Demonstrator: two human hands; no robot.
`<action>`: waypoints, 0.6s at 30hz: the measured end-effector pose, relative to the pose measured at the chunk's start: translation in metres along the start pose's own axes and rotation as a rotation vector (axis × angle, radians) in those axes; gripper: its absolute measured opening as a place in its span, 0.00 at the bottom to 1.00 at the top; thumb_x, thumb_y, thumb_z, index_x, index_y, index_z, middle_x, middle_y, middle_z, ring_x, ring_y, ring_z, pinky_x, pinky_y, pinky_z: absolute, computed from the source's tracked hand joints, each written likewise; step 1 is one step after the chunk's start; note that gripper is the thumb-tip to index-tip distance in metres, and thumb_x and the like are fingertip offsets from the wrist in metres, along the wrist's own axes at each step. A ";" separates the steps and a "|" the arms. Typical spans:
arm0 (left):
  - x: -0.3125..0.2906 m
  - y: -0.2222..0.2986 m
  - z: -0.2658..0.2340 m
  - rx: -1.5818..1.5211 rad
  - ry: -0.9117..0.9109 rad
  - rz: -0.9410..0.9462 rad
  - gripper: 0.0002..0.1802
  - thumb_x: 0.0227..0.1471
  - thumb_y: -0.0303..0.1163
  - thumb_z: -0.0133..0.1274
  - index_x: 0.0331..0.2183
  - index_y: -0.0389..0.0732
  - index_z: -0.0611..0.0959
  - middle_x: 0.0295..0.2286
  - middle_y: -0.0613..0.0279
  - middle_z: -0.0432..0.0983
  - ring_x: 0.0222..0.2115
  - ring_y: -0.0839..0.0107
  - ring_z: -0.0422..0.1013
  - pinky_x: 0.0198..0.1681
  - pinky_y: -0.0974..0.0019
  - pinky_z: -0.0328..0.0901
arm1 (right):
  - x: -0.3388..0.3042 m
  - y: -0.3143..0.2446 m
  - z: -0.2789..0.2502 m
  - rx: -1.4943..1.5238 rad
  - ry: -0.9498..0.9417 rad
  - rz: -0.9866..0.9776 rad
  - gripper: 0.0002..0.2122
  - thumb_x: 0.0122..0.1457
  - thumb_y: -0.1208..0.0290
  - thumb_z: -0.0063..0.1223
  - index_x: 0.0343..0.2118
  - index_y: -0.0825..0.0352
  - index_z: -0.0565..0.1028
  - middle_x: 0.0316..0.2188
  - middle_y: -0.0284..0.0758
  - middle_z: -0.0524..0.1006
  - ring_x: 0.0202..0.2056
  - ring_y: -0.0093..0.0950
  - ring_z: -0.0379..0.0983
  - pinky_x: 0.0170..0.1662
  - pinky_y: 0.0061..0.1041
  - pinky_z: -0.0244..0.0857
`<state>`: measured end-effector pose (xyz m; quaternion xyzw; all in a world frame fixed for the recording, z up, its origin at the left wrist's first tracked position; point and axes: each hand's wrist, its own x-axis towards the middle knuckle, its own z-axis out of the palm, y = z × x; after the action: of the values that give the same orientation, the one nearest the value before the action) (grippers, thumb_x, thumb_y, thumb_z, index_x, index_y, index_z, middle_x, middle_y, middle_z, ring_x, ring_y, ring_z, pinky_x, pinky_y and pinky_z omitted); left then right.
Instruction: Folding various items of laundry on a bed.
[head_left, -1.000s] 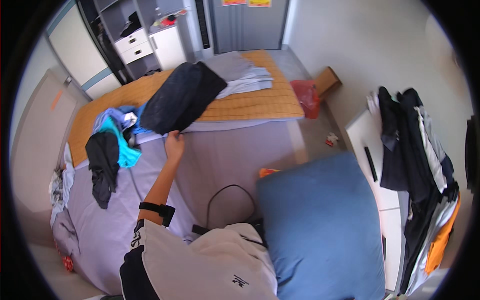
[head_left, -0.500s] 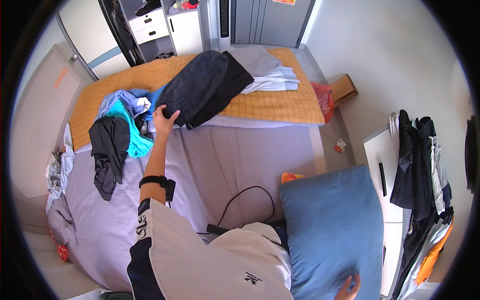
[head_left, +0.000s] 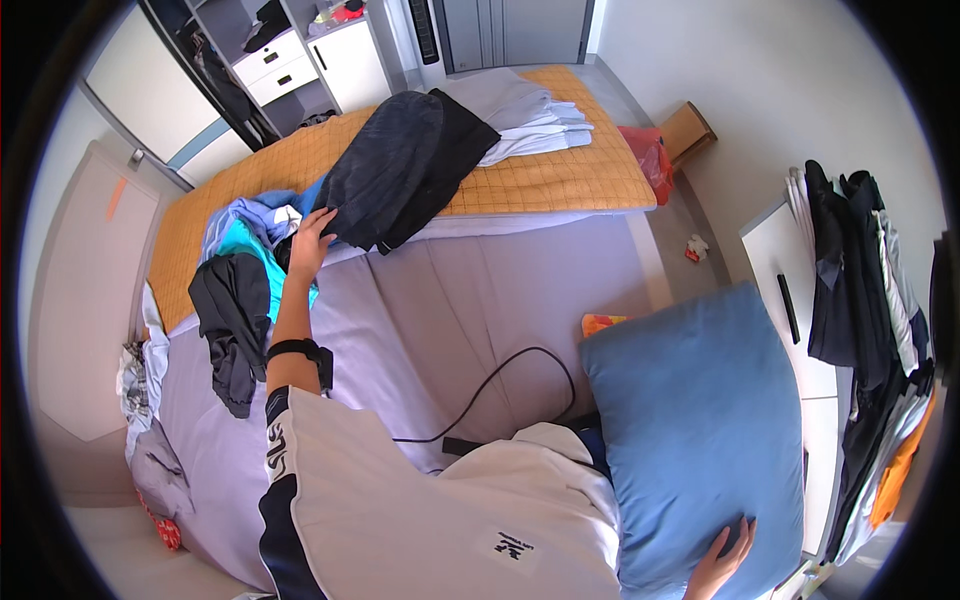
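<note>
My left hand (head_left: 308, 247) reaches far over the bed, its fingers stretched out against the near left edge of a black garment (head_left: 385, 165). The garment lies spread flat on an orange quilted mat (head_left: 545, 195). Just left of this hand sit a turquoise garment (head_left: 240, 240), a bluish-purple one (head_left: 250, 215) and crumpled black trousers (head_left: 232, 295). At the lower right my right hand (head_left: 725, 562) rests on a blue pillow (head_left: 690, 400), thumb and fingers apart. Between them shows a dark patch; whether it is shadow or a small object I cannot tell.
Folded grey and white clothes (head_left: 540, 125) lie beyond the black garment. A black cable (head_left: 500, 370) curves over the lilac sheet (head_left: 450, 280) near my body. Clothes (head_left: 850, 280) hang over a white cabinet (head_left: 790, 270) at right. A red plastic bag (head_left: 650, 160) stands past the mat.
My left hand has shifted slightly left along the black garment's edge, its thumb off the fabric. More of my right hand shows on the pillow. The whole view has tilted a little.
</note>
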<state>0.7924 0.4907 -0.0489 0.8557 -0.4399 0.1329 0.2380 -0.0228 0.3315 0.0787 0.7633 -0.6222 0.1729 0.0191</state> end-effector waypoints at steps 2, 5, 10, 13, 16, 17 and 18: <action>0.007 -0.009 -0.006 0.017 0.006 0.047 0.21 0.47 0.23 0.59 0.46 0.44 0.80 0.50 0.55 0.72 0.50 0.54 0.69 0.51 0.60 0.65 | -0.010 0.024 0.018 0.000 -0.045 0.127 0.17 0.66 0.69 0.44 0.55 0.71 0.68 0.59 0.48 0.64 0.59 0.43 0.62 0.60 0.39 0.58; 0.036 -0.005 0.004 -0.135 -0.053 0.033 0.08 0.52 0.28 0.56 0.36 0.37 0.80 0.47 0.50 0.74 0.49 0.50 0.69 0.52 0.58 0.64 | -0.016 0.039 0.029 -0.026 -0.015 0.141 0.19 0.65 0.66 0.45 0.56 0.70 0.68 0.59 0.49 0.63 0.59 0.47 0.60 0.60 0.42 0.57; 0.033 -0.012 0.012 -0.129 -0.238 0.102 0.31 0.37 0.24 0.67 0.45 0.37 0.71 0.51 0.41 0.68 0.54 0.47 0.65 0.56 0.57 0.59 | 0.001 -0.019 0.013 -0.099 -0.132 0.084 0.22 0.64 0.65 0.47 0.58 0.67 0.65 0.62 0.45 0.60 0.64 0.45 0.52 0.65 0.46 0.46; 0.015 -0.052 0.010 -0.080 -0.115 0.102 0.44 0.29 0.17 0.68 0.53 0.37 0.69 0.52 0.43 0.67 0.56 0.48 0.63 0.59 0.57 0.58 | -0.005 -0.018 0.019 -0.094 -0.145 0.086 0.22 0.65 0.61 0.44 0.59 0.66 0.65 0.62 0.42 0.60 0.66 0.43 0.50 0.67 0.47 0.42; 0.029 -0.032 0.034 -0.072 -0.207 0.045 0.36 0.38 0.20 0.64 0.52 0.37 0.72 0.50 0.44 0.71 0.53 0.48 0.66 0.57 0.59 0.60 | -0.017 -0.002 0.022 -0.217 -0.069 0.087 0.23 0.65 0.58 0.41 0.60 0.64 0.65 0.63 0.40 0.61 0.65 0.41 0.53 0.67 0.46 0.43; 0.033 -0.027 0.028 -0.075 -0.257 0.000 0.31 0.42 0.23 0.62 0.51 0.37 0.74 0.47 0.43 0.73 0.51 0.48 0.68 0.55 0.58 0.62 | -0.018 -0.004 0.022 -0.201 -0.080 0.086 0.23 0.65 0.58 0.41 0.60 0.64 0.65 0.63 0.40 0.61 0.65 0.41 0.53 0.67 0.46 0.43; 0.041 -0.015 0.011 -0.023 -0.328 -0.030 0.21 0.51 0.31 0.57 0.48 0.36 0.77 0.40 0.39 0.76 0.45 0.44 0.72 0.49 0.55 0.65 | -0.017 -0.005 0.021 -0.208 -0.076 0.089 0.23 0.66 0.58 0.41 0.60 0.64 0.65 0.63 0.40 0.61 0.65 0.41 0.53 0.66 0.46 0.44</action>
<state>0.8285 0.4642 -0.0451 0.8696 -0.4613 -0.0172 0.1750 -0.0157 0.3435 0.0550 0.7348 -0.6703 0.0792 0.0669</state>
